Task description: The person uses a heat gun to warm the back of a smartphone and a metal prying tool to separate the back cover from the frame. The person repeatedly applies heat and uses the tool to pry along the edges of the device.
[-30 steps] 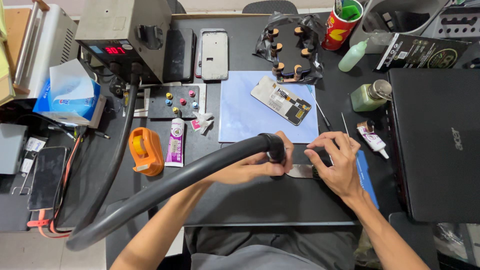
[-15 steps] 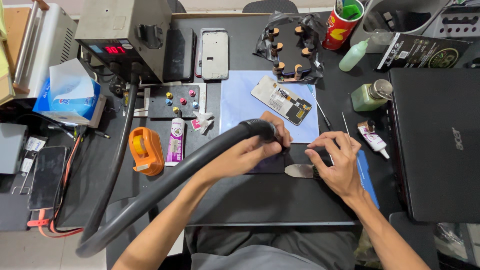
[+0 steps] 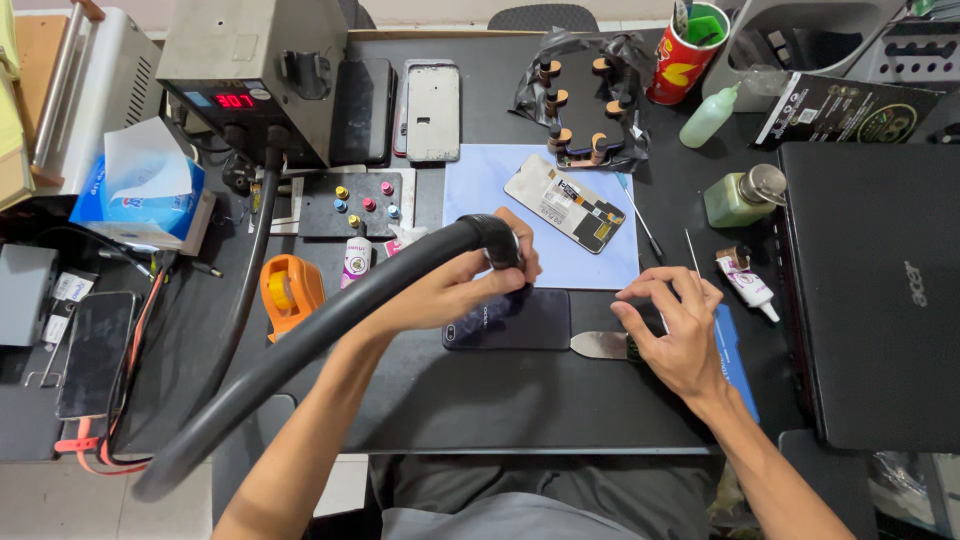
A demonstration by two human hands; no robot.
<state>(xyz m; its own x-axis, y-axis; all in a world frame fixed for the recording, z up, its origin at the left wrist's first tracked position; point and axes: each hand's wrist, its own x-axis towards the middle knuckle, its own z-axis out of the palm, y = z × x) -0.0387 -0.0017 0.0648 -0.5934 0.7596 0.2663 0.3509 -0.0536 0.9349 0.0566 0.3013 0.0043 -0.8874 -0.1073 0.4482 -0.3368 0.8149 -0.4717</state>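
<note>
since half a second ago the left hand [image 3: 455, 290] has slid the hose [image 3: 300, 340] a bit further left and up, so more of the dark phone [image 3: 508, 320] shows now, lying flat just under the fingers. left hand is wrapped tight round the nozzle end of the hose, tip pointing down at the phone's top edge. can't tell if the tip actually touches it.

right hand [image 3: 672, 330] hasn't really shifted. it's resting on the mat just right of the phone, fingers curled loosely over the handle of a flat metal blade [image 3: 600, 345], whose rounded end sits right beside the phone's right edge.

just above both hands there's a blue sheet [image 3: 480, 185] with an opened phone [image 3: 565, 203] on it. left of the left hand sits an orange tape holder [image 3: 290, 290], and further right of the right hand a closed laptop [image 3: 870, 300].
</note>
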